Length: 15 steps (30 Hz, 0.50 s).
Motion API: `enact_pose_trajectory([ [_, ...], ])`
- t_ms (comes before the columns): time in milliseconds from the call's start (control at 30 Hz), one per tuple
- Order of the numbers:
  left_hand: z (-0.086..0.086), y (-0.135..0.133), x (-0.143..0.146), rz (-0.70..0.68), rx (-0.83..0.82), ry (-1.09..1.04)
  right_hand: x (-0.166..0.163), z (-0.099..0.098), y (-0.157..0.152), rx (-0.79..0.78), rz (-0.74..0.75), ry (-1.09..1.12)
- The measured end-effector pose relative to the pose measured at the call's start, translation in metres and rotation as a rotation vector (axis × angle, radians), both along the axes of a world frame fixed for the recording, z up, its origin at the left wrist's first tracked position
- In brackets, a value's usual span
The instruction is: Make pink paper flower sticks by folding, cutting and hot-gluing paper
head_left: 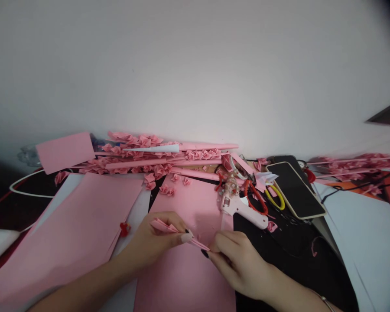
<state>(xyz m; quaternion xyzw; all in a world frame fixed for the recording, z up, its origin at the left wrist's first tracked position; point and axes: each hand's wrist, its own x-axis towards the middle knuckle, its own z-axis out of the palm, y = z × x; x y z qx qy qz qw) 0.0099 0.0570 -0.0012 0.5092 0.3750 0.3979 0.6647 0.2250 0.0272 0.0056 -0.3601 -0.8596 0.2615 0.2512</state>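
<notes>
A narrow, folded strip of pink paper (195, 240) is held between my two hands, above a pink sheet (185, 281). My left hand (162, 238) pinches it near the middle, thumb on top, and its left end shows beyond the fingers. At the right end, the fingertips of my right hand (237, 260) close on the strip. Just beyond the right hand lies a pale pink glue gun (243, 210). Several small folded paper flowers (167, 189) rest on the sheet's far part.
Long pink paper stems with flowers (143, 160) pile along the wall. Loose pink sheets (94, 208) lie at left. Scissors with red handles (256, 197), a yellow-handled tool (275, 198) and a phone (295, 189) are at right, beside white sheets (360, 229).
</notes>
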Motion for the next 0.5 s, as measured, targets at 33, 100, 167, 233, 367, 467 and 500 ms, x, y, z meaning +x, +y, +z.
enact_pose_trajectory([
  [33,-0.0001,0.0005,-0.0001,0.005,-0.013,-0.007,0.0002,0.0003,0.0001,-0.005,0.005,0.002],
  [100,0.0000,0.0009,0.0001,0.001,-0.028,-0.016,0.0004,0.0010,0.0002,-0.018,0.013,0.002],
  [167,-0.0001,0.0009,0.0006,0.001,-0.037,-0.025,0.0002,0.0017,0.0004,-0.029,0.011,0.006],
  [233,-0.0015,0.0006,0.0009,0.014,-0.035,-0.040,0.0001,0.0019,0.0009,-0.036,0.003,0.011],
  [367,-0.0067,0.0000,0.0004,0.052,-0.062,-0.082,0.0006,0.0011,0.0021,-0.041,-0.019,0.010],
  [467,-0.0085,0.0002,0.0001,0.070,-0.092,-0.119,0.0008,0.0009,0.0018,-0.040,-0.023,0.023],
  [500,-0.0085,0.0004,0.0001,0.083,-0.093,-0.142,0.0005,0.0011,0.0014,-0.044,-0.030,0.039],
])
